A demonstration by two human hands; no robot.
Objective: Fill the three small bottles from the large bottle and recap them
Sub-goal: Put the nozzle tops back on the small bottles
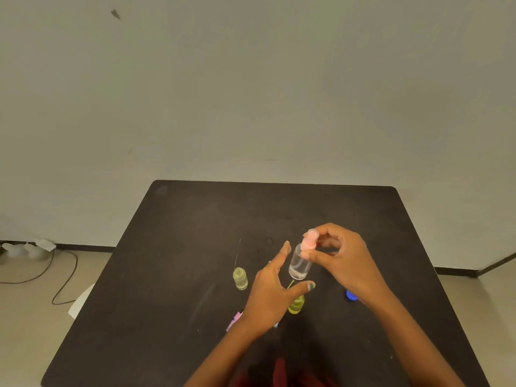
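Observation:
A small clear bottle (300,263) with a pink spray cap (310,243) stands tilted above the middle of the black table (178,247). My right hand (340,255) pinches the pink cap with thumb and fingers. My left hand (272,286) is spread open just left of the bottle, not touching it that I can tell. A small uncapped yellowish bottle (240,278) stands upright to the left. Below my left thumb, a yellow spray cap (296,304) rests on the table. The large bottle is not visible.
A blue cap (351,295) lies on the table under my right wrist. A purple-pink piece (234,321) lies partly hidden under my left wrist. A thin clear tube (238,254) lies behind the yellowish bottle. Cables run over the floor at the left.

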